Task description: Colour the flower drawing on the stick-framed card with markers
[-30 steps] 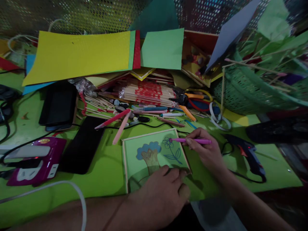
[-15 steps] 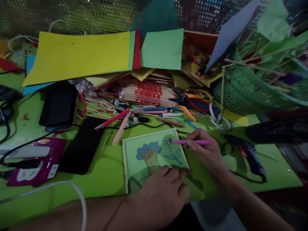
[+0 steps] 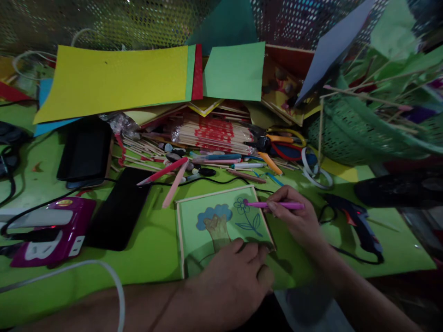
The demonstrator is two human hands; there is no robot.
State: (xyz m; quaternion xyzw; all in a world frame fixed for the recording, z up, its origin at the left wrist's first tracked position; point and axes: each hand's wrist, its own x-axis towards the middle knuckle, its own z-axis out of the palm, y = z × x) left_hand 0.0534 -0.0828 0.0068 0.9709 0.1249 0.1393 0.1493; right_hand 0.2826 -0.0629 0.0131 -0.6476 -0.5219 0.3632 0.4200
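Observation:
A small green picture [image 3: 221, 221] framed with wooden sticks lies on the green table. It shows a blue-topped tree and an outlined flower. My right hand [image 3: 294, 219] is closed on a pink pen [image 3: 273, 204] whose tip rests on the flower head. My left hand [image 3: 235, 276] lies flat over the picture's near edge, fingers stretched out, pressing it down.
Loose pens, pencils and a bundle of sticks [image 3: 211, 131] lie behind the picture. Scissors [image 3: 280, 145], a glue gun [image 3: 360, 226], a green basket [image 3: 360, 133], coloured paper sheets [image 3: 114, 78], a black phone [image 3: 119, 210] and a purple device [image 3: 55, 230] surround it.

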